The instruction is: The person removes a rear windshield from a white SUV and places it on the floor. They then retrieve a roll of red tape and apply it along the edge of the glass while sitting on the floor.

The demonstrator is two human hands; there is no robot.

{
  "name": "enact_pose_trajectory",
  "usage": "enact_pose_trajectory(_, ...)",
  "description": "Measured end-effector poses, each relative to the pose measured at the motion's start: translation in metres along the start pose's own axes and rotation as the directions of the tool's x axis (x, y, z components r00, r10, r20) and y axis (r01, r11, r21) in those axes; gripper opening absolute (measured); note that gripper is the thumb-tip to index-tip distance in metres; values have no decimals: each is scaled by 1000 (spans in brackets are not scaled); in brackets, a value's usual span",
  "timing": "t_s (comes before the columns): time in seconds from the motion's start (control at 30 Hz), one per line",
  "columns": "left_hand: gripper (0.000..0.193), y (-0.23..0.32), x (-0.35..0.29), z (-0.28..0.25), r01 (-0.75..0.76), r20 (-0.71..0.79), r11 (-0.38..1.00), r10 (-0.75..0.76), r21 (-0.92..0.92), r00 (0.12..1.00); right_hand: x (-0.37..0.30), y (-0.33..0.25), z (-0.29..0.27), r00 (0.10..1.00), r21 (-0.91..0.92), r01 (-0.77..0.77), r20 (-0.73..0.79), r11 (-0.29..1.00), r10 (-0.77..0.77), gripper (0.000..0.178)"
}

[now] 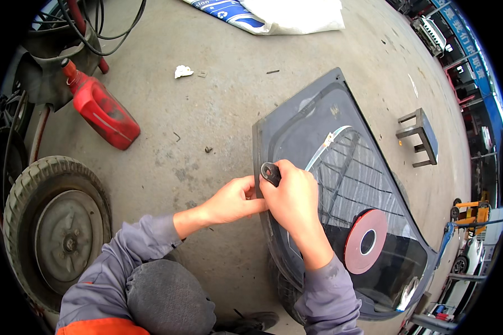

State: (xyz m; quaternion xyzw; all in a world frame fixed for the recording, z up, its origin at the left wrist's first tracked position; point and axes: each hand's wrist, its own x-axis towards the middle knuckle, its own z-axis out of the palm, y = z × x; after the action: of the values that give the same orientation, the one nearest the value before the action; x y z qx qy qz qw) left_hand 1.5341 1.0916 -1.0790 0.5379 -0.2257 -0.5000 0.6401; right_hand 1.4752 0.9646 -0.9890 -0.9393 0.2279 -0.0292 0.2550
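Note:
A large dark glass panel (296, 120) with a grey border lies in front of me, slightly to the right. At its left edge, my right hand (293, 192) is closed around a tool with a black handle (270, 173); a hole shows in the handle's end, and the working end is hidden. My left hand (235, 200) is beside it at the same edge, fingers curled in close to the right hand; what they pinch is hidden. A pinkish-red roll of tape (355, 245) lies flat on the glass. Farther up the panel is a thin pale strip (321, 151).
A tyre on a wheel (31, 184) lies to the left, with a red jug (103, 111) beyond it. A small stool (421, 134) stands at the right. A white and blue sack (296, 17) lies on the far floor. Part of another tyre (282, 290) shows beneath the panel.

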Motion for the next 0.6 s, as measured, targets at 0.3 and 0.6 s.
enact_pose_trajectory(0.3,16,10,7,5,-44,-98,997,50,58,994,19,-1,-1,998,47,63,-12,997,-63,22)
enact_pose_trajectory(0.6,23,15,12,3,0,-109,993,13,118,994,46,23,-5,829,-344,521,-16,781,-560,29)
